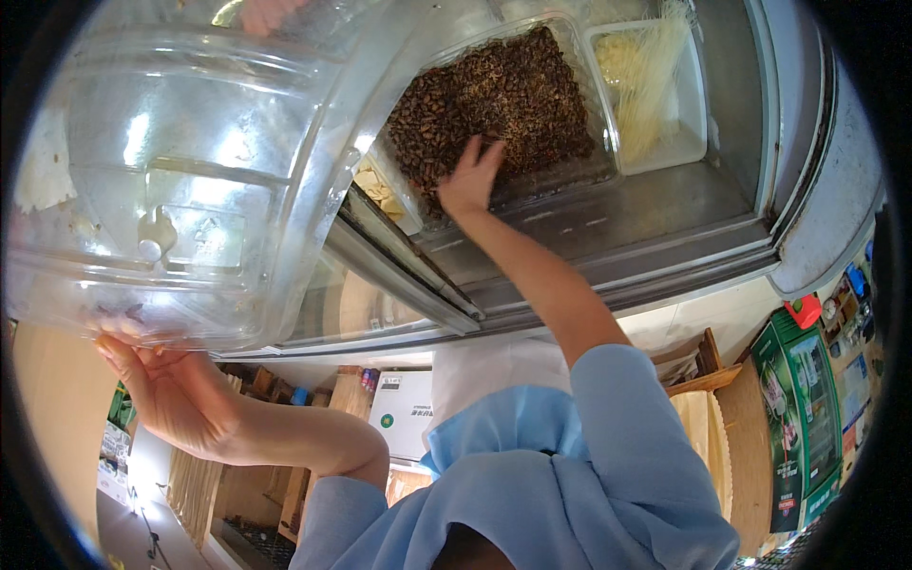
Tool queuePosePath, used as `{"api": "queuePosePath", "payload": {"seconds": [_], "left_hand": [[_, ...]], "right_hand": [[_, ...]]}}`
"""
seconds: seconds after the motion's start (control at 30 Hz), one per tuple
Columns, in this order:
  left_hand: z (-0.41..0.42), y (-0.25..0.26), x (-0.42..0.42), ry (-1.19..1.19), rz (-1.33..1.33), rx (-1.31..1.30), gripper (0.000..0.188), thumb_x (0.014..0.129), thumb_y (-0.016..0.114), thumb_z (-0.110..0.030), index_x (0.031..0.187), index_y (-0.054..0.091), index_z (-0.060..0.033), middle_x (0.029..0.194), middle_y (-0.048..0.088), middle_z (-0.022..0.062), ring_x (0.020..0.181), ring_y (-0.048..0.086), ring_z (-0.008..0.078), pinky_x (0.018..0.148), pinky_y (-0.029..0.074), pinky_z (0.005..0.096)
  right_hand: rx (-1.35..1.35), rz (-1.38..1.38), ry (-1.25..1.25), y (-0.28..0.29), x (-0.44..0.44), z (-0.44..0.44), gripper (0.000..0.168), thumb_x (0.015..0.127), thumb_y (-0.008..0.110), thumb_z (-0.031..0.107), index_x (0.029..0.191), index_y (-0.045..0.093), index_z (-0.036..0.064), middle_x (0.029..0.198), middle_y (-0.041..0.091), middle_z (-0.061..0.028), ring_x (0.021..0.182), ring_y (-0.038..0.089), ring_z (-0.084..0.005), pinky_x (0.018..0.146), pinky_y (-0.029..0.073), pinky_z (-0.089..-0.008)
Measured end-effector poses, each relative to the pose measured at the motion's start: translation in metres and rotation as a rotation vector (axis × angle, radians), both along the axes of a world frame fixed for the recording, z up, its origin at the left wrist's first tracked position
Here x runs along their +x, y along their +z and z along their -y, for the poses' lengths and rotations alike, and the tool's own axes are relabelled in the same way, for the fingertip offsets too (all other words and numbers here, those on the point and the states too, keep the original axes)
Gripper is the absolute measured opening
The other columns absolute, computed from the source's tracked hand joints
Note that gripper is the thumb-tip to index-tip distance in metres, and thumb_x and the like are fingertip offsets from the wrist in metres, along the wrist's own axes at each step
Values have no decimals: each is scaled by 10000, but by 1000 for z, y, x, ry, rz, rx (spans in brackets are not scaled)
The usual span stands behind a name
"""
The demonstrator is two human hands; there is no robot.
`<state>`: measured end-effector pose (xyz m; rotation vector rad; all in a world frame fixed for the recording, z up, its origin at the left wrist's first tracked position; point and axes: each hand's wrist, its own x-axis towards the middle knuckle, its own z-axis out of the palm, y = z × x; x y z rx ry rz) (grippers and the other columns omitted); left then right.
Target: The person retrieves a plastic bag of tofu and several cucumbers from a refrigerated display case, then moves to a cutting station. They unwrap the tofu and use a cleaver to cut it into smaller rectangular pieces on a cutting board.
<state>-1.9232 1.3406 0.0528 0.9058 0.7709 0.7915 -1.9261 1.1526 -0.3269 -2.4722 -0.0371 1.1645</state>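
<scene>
On the left, my left hand [185,402] grips the lower edge of a large clear plastic lid or tub [221,128], which is tilted up and catches bright reflections. My right hand [472,184] reaches into a clear plastic tray [605,132] in the cabinet. Its fingers are spread and slightly blurred, and the fingertips touch the heap of small dark brown food pieces [513,92]. Paler shreds are mixed through the right part of the heap. Nothing shows clearly between those fingers.
A white tub [695,135] of thin pale noodles stands right of the tray. Yellowish pieces [381,189] sit in a container partly behind the lid. A metal-framed glass panel [399,274] and the cabinet's front sill [684,253] run below my arms. A green drinks cooler [798,420] stands lower right.
</scene>
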Motion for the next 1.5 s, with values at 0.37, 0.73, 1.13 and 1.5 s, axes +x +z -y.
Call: {"api": "queuePosePath", "payload": {"seconds": [0.37, 0.73, 1.13, 1.5], "left_hand": [[-2, -1, -4, -74, 46, -36, 225, 954, 485, -51, 1156, 565, 6, 1139, 623, 150, 957, 636, 194, 733, 559, 309], [-3, -3, -2, -31, 62, -22, 236, 941, 494, -23, 1164, 561, 14, 1140, 616, 175, 986, 631, 217, 785, 563, 335], [0, -3, 4, 92, 6, 8, 202, 936, 516, -30, 1125, 571, 13, 1062, 639, 157, 913, 628, 188, 699, 539, 280], [2, 0, 5, 45, -32, -3, 208, 933, 520, -32, 1131, 572, 0, 1055, 648, 166, 936, 641, 208, 694, 549, 307]], "right_hand": [[-96, 511, 46, -27, 110, 54, 790, 720, 663, 134, 1411, 284, 77, 1459, 246, -172, 1344, 247, -358, 1028, 258, -570], [107, 456, 212, -1, 105, 31, 722, 749, 642, 140, 1394, 328, 63, 1486, 221, -173, 1351, 242, -382, 1097, 173, -537], [77, 129, 157, 32, 36, 10, 820, 759, 633, 150, 1462, 211, 169, 1514, 152, -162, 1372, 199, -408, 1107, 156, -543], [248, -142, -110, 34, 15, -51, 817, 752, 653, 147, 1446, 223, 186, 1478, 196, -190, 1333, 270, -409, 1036, 278, -563]]}}
